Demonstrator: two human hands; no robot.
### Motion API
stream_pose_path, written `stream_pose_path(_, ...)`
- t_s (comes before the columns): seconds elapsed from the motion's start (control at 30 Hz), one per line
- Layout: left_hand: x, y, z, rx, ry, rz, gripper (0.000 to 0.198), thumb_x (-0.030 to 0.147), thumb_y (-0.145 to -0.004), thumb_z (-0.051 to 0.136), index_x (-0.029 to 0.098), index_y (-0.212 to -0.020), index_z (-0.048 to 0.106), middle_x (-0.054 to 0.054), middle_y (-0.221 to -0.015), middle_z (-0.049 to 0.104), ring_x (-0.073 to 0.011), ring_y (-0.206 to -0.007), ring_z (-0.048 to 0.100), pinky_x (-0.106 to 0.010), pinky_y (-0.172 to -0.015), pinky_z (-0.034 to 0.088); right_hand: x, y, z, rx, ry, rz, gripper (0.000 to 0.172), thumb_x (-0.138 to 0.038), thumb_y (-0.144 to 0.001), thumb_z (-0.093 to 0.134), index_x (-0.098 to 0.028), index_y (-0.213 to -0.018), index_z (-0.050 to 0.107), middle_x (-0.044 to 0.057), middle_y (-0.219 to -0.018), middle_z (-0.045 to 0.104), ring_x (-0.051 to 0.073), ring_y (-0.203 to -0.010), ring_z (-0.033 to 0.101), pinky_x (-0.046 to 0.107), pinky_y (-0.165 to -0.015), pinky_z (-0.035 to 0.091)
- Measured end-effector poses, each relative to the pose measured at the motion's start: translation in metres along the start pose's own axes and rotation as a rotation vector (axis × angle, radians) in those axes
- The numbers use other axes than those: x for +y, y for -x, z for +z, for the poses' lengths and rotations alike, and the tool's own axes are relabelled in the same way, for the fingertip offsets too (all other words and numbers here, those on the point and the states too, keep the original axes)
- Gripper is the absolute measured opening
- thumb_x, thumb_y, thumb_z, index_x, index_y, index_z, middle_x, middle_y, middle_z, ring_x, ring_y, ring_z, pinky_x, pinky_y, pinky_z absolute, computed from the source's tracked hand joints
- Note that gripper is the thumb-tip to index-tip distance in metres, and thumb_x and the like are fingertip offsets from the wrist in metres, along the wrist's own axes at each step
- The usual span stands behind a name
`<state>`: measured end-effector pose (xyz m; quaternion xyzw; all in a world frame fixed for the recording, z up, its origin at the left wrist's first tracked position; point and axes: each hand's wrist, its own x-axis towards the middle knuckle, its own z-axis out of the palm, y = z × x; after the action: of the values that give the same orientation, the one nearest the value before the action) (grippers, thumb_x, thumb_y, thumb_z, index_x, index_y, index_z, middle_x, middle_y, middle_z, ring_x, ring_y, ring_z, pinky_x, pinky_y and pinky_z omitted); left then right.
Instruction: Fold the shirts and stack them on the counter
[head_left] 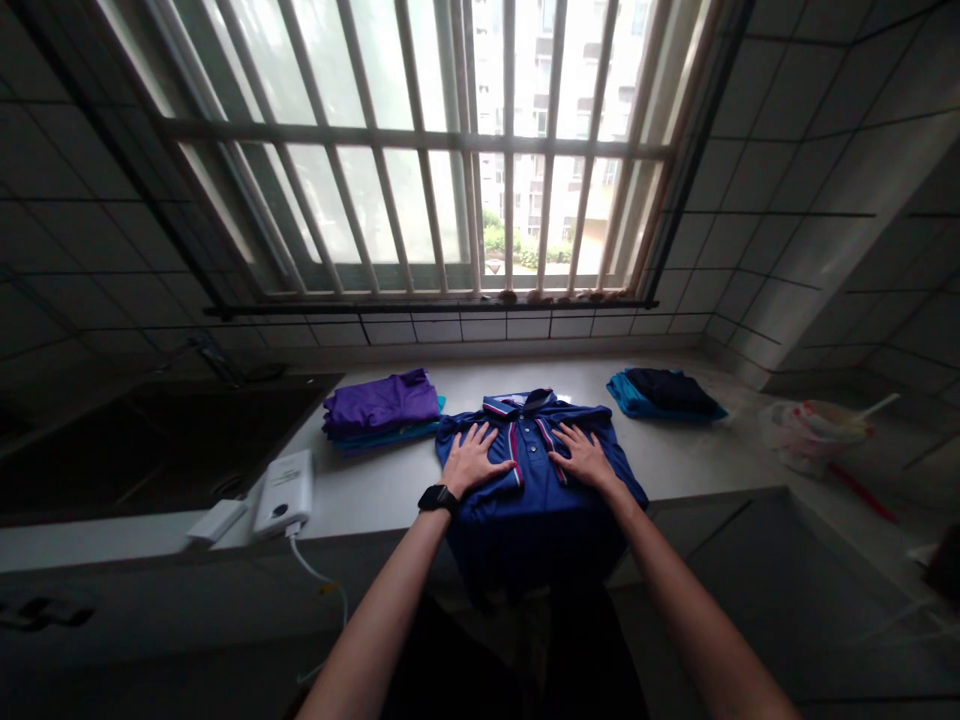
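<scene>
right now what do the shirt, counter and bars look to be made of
Shirt: fabric, perhaps a synthetic knit, mostly matte; soft creases and limp drape show it. Counter: maybe stone or laminate, smooth with a slight sheen where light falls. Bars: likely metal, possibly painted; they're slim and straight, but glare hides the finish.

Blue polo shirt, front up, overhanging counter

Window cut off above, forearms below, blue shirt hem lost in shadow
</scene>
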<state>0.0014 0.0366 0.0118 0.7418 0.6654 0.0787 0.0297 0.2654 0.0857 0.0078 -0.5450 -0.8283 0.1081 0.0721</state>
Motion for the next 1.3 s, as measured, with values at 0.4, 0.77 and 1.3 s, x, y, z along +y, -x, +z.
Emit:
stream_pose_path(0.4,0.0,-0.001,0.006,0.037,-0.009,-0.016,0.073,0.068,-0.096,0.038,0.025,-0.154,0.044,-0.008,-0.163,0.039,-0.0308,-0.153,0.028,-0.053,-0.124,0.024,0.004,-0.002,0.01,0.048,0.088,-0.05,0.055,-0.049,-0.105,0.036,-0.038,-0.159,0.032,0.004,-0.166,0.032,0.028,-0.154,0.027,0.06,-0.121,0.024)
stream_pose_path(0.77,-0.001,-0.002,0.003,-0.009,-0.032,0.01,0.082,0.073,-0.094,0.036,0.022,-0.157,0.039,-0.01,-0.168,0.029,-0.0332,-0.155,0.023,-0.057,-0.125,0.02,-0.001,0.0,0.008,0.002,0.168,-0.048,0.057,-0.053,-0.106,0.03,-0.034,-0.16,0.031,0.007,-0.169,0.025,0.029,-0.155,0.022,0.06,-0.122,0.021)
stream_pose_path(1.3,0.002,0.037,0.007,-0.045,-0.06,0.115,0.078,0.068,-0.098,0.031,0.02,-0.159,0.035,-0.012,-0.168,0.027,-0.0336,-0.155,0.022,-0.056,-0.123,0.024,-0.021,0.043,0.021,0.058,0.136,-0.042,0.06,-0.05,-0.104,0.034,-0.026,-0.159,0.035,0.011,-0.167,0.028,0.031,-0.154,0.025,0.053,-0.122,0.025)
